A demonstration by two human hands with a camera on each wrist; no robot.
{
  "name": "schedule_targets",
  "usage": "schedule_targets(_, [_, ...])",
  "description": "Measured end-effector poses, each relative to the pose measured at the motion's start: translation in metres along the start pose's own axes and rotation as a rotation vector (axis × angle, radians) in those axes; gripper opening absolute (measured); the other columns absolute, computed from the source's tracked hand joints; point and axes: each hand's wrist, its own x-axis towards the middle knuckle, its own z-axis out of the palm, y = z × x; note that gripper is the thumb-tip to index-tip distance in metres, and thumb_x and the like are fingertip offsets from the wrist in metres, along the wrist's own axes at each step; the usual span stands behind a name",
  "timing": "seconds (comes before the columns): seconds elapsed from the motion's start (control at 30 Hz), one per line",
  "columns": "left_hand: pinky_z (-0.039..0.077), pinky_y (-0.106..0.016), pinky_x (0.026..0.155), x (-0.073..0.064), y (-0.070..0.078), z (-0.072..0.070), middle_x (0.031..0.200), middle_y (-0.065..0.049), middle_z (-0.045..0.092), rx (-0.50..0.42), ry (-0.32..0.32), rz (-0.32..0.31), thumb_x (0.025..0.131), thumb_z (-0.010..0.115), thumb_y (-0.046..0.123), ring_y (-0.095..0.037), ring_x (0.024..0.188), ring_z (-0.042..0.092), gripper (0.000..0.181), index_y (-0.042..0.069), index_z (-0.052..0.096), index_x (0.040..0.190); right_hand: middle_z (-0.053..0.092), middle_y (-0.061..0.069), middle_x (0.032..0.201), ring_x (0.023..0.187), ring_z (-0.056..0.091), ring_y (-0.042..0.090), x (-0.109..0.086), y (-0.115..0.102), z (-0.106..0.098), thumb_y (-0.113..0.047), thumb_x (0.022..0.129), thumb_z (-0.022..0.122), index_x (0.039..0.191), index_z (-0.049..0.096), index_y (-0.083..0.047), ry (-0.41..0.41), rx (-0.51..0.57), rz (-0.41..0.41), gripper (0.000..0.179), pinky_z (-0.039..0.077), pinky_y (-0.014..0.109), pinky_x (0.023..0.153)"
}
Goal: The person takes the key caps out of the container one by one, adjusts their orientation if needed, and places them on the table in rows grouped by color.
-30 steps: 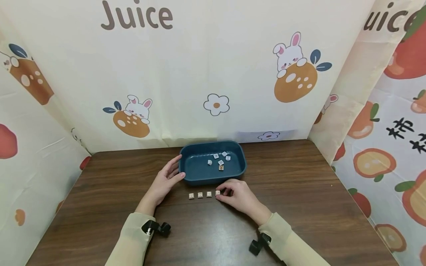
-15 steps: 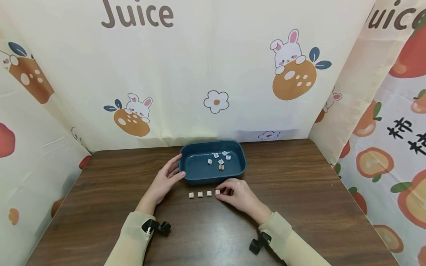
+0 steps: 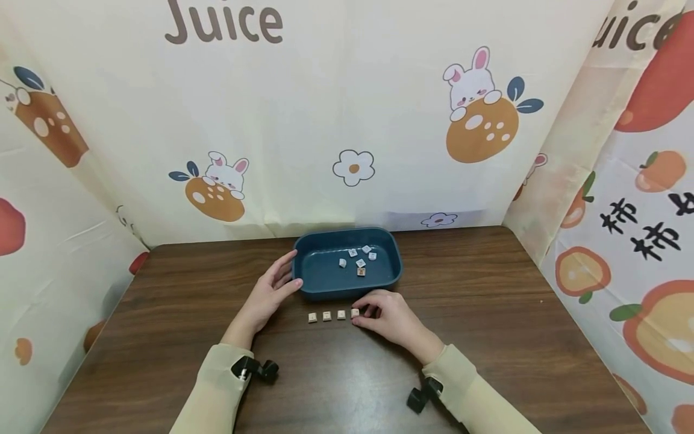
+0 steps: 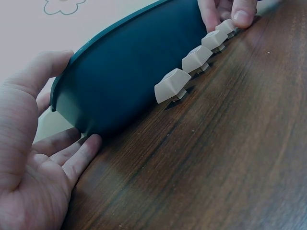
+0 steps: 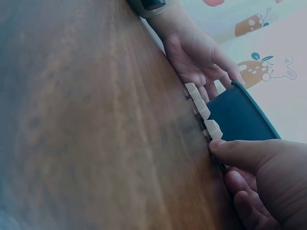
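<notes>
A row of several beige keycaps stands on the brown table in front of a dark blue tray. At the row's right end, my right hand pinches one keycap between thumb and fingertips; the right wrist view largely hides it behind the thumb. My left hand rests against the tray's left end, its fingers fairly straight. In the left wrist view, the keycaps stand slightly raised on small stems, close to the tray's wall.
Several loose white keycaps and a keycap with a brown marking lie inside the tray. Behind the table hangs a cream printed curtain, with more printed cloth at the sides.
The head view has shifted slightly. Both hands, the tray and the row of keycaps keep their places; the right hand still pinches the end keycap.
</notes>
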Motion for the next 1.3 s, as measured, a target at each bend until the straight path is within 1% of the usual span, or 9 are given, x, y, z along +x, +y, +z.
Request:
schedule_targets(0.23, [0.034, -0.059, 0.125, 0.001, 0.001, 0.001, 0.177, -0.014, 0.031, 0.001, -0.001, 0.002, 0.108, 0.073, 0.023, -0.043, 0.160, 0.035, 0.072, 0.025, 0.038, 0.171, 0.077, -0.002, 0.095, 0.082, 0.069, 0.005, 0.000, -0.004, -0.007, -0.019, 0.090, 0.093, 0.111, 0.084, -0.013, -0.025, -0.003, 0.025, 0.024, 0.059, 0.025, 0.072])
schedule_targets(0.43, [0.034, -0.060, 0.125, 0.000, 0.002, 0.001, 0.177, -0.015, 0.031, 0.001, -0.004, 0.001, 0.108, 0.073, 0.022, -0.045, 0.160, 0.034, 0.073, 0.023, 0.037, 0.172, 0.078, 0.002, 0.107, 0.082, 0.070, 0.007, -0.002, -0.019, -0.017, -0.017, 0.090, 0.093, 0.116, 0.081, -0.008, -0.062, -0.048, 0.103, 0.030, 0.060, 0.026, 0.074])
schedule_targets(0.57, [0.034, -0.060, 0.124, -0.001, 0.000, 0.002, 0.177, -0.015, 0.031, -0.002, -0.004, -0.005, 0.108, 0.073, 0.023, -0.045, 0.159, 0.035, 0.074, 0.022, 0.036, 0.172, 0.078, 0.001, 0.107, 0.081, 0.072, 0.010, -0.004, -0.029, -0.025, -0.015, 0.091, 0.091, 0.115, 0.081, -0.008, -0.058, -0.086, 0.147, 0.027, 0.060, 0.026, 0.073])
schedule_targets(0.7, [0.035, -0.059, 0.125, -0.001, -0.001, 0.002, 0.177, -0.015, 0.031, -0.004, -0.002, -0.010, 0.107, 0.074, 0.024, -0.043, 0.160, 0.035, 0.074, 0.023, 0.037, 0.171, 0.079, 0.001, 0.105, 0.081, 0.070, 0.008, -0.003, -0.038, -0.038, -0.012, 0.093, 0.088, 0.114, 0.082, -0.007, -0.042, -0.111, 0.134, 0.022, 0.061, 0.026, 0.073])
schedule_targets(0.83, [0.034, -0.058, 0.125, -0.003, 0.000, 0.002, 0.177, -0.015, 0.031, -0.003, 0.003, -0.008, 0.107, 0.074, 0.024, -0.043, 0.160, 0.034, 0.073, 0.024, 0.038, 0.171, 0.080, 0.001, 0.105, 0.082, 0.069, 0.007, 0.008, -0.044, -0.054, -0.012, 0.096, 0.086, 0.114, 0.082, -0.007, -0.030, -0.103, 0.082, 0.019, 0.062, 0.028, 0.075])
schedule_targets(0.93, [0.034, -0.057, 0.125, -0.004, 0.001, 0.002, 0.177, -0.015, 0.031, -0.002, 0.003, -0.008, 0.108, 0.073, 0.024, -0.042, 0.161, 0.034, 0.073, 0.025, 0.037, 0.171, 0.080, -0.001, 0.104, 0.086, 0.070, 0.008, 0.022, -0.046, -0.065, -0.013, 0.097, 0.085, 0.114, 0.082, -0.009, -0.009, -0.073, 0.075, 0.017, 0.063, 0.031, 0.078])
schedule_targets(1.03, [0.034, -0.057, 0.126, -0.004, 0.001, 0.001, 0.177, -0.015, 0.031, -0.004, 0.003, -0.008, 0.108, 0.073, 0.024, -0.042, 0.161, 0.034, 0.073, 0.025, 0.037, 0.171, 0.080, 0.000, 0.104, 0.090, 0.072, 0.012, 0.037, -0.043, -0.070, -0.014, 0.098, 0.084, 0.114, 0.082, -0.010, 0.023, -0.041, 0.110, 0.017, 0.063, 0.036, 0.080])
schedule_targets(1.13, [0.033, -0.058, 0.125, -0.004, 0.001, 0.001, 0.177, -0.015, 0.031, -0.008, 0.002, -0.008, 0.108, 0.073, 0.023, -0.042, 0.161, 0.034, 0.072, 0.025, 0.037, 0.171, 0.081, 0.008, 0.109, 0.098, 0.074, 0.020, 0.052, -0.037, -0.072, -0.013, 0.097, 0.085, 0.119, 0.081, -0.007, 0.036, -0.018, 0.153, 0.023, 0.064, 0.042, 0.086])
schedule_targets(1.3, [0.034, -0.058, 0.125, -0.003, 0.002, 0.001, 0.176, -0.016, 0.032, -0.008, 0.000, -0.005, 0.108, 0.073, 0.024, -0.041, 0.160, 0.035, 0.072, 0.024, 0.037, 0.171, 0.077, 0.017, 0.123, 0.112, 0.072, 0.031, 0.071, -0.025, -0.071, -0.015, 0.096, 0.087, 0.130, 0.075, -0.002, -0.043, -0.040, 0.215, 0.038, 0.061, 0.049, 0.098])
